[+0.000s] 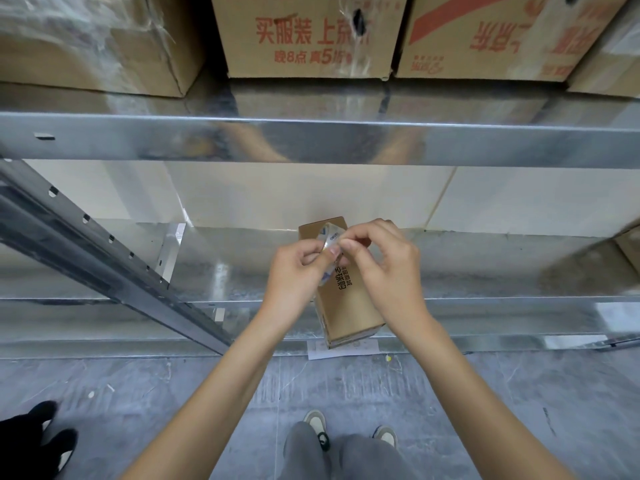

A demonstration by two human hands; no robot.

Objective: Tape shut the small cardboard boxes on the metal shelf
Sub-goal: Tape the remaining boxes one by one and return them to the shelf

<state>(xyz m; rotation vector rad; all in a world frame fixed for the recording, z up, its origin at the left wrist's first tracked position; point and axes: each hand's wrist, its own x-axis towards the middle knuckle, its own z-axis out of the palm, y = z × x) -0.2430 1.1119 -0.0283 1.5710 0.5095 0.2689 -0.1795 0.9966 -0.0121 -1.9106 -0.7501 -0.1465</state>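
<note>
A small brown cardboard box (346,303) with black print lies lengthwise on the lower metal shelf (225,265), its near end at the shelf's front edge. Above the box's far half, my left hand (294,271) grips a roll of clear tape (329,244). My right hand (384,258) pinches at the roll's edge with thumb and forefinger, next to the left thumb. Both hands hide the middle of the box's top. The tape roll is partly covered by my fingers.
Large cardboard boxes (308,39) with red print stand on the upper shelf. Its steel beam (311,140) crosses above my hands. A slanted steel upright (104,258) runs at the left. White panels back the lower shelf. Another person's black shoes (41,438) are at bottom left.
</note>
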